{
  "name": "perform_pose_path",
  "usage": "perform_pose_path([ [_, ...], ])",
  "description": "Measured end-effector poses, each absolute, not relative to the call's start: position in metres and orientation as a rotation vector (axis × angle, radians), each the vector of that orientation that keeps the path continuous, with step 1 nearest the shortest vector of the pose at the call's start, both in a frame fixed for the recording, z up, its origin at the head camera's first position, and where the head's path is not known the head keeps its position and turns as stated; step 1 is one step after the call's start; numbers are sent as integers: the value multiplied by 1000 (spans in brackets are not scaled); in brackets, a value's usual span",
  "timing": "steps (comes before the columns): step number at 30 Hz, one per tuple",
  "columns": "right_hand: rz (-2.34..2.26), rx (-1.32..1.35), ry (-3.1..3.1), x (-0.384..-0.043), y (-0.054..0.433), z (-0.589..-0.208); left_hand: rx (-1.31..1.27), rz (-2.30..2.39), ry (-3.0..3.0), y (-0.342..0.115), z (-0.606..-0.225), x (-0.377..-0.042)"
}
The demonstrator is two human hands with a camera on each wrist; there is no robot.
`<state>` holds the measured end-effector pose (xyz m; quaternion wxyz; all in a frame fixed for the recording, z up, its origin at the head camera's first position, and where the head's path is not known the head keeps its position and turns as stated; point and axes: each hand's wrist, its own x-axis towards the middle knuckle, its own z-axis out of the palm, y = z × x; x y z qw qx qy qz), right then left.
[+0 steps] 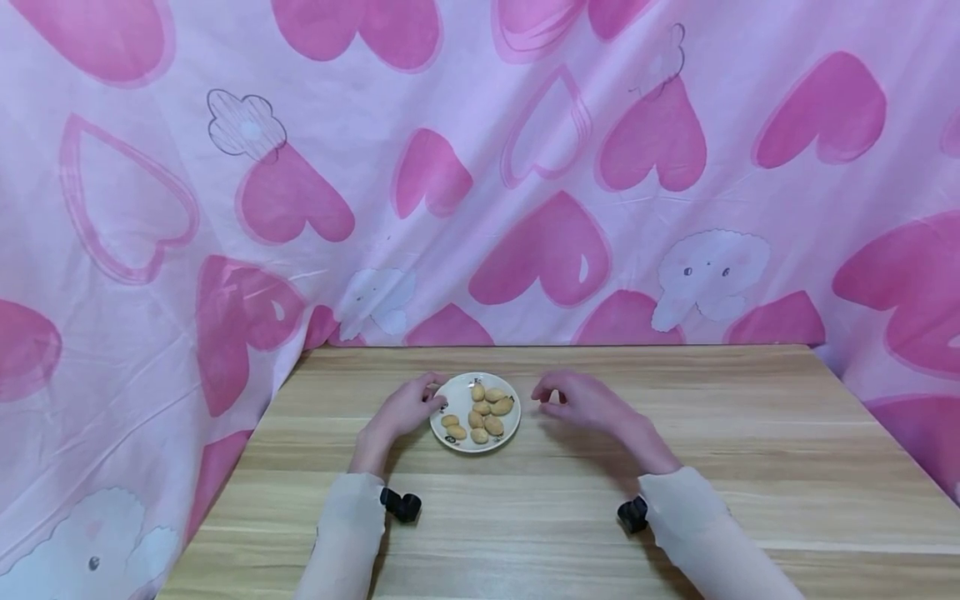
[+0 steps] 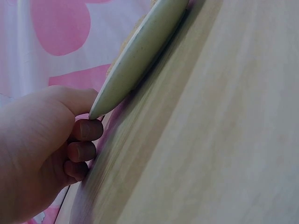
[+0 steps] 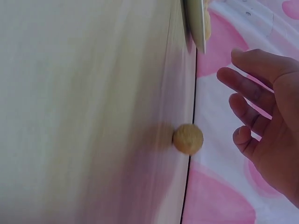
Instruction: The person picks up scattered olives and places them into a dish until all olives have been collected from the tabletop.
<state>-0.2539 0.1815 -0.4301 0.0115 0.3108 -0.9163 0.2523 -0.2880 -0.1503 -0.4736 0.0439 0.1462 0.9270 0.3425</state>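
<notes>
A small round white plate (image 1: 459, 395) carries several tan oval nuts in their shells (image 1: 493, 425). At its left rim, my left hand (image 1: 405, 407) pinches the edge, thumb above and curled fingers beneath. The left wrist view shows the plate's pale underside (image 2: 145, 51) close over the table. My right hand (image 1: 588, 400) hovers to the right of the plate, fingers loosely bent and apart, holding nothing. Below it, in the right wrist view, a single roundish tan nut (image 3: 188, 139) sits on the table; the hand hides it in the head view.
The wood-grain table (image 1: 510, 533) reaches back to a pink cloth (image 1: 480, 250) printed with hearts, which also hangs along both sides. Dark wrist cameras, left (image 1: 401, 505) and right (image 1: 633, 514), stick out inward from the sleeves.
</notes>
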Motion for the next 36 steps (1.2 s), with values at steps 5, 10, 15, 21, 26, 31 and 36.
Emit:
perform_pose_path([
  [5,775,959,-2890,-256,195,-434,437,1050,2835,-149,-473,-287],
  [10,782,916,-2951,-253,210,-434,445,1043,2827,-147,-470,-286],
  [15,830,876,-3023,-248,225,-434,445,1031,2832,-148,-470,-286],
  [21,930,848,-3119,-246,237,-439,426,1033,2834,-152,-471,-287],
  [26,929,899,-3132,-249,239,-441,440,1035,2837,-153,-471,-286],
  [31,896,863,-3151,-250,233,-439,435,1043,2839,-152,-473,-287],
  [36,913,858,-3127,-249,224,-434,435,1020,2844,-150,-473,-287],
])
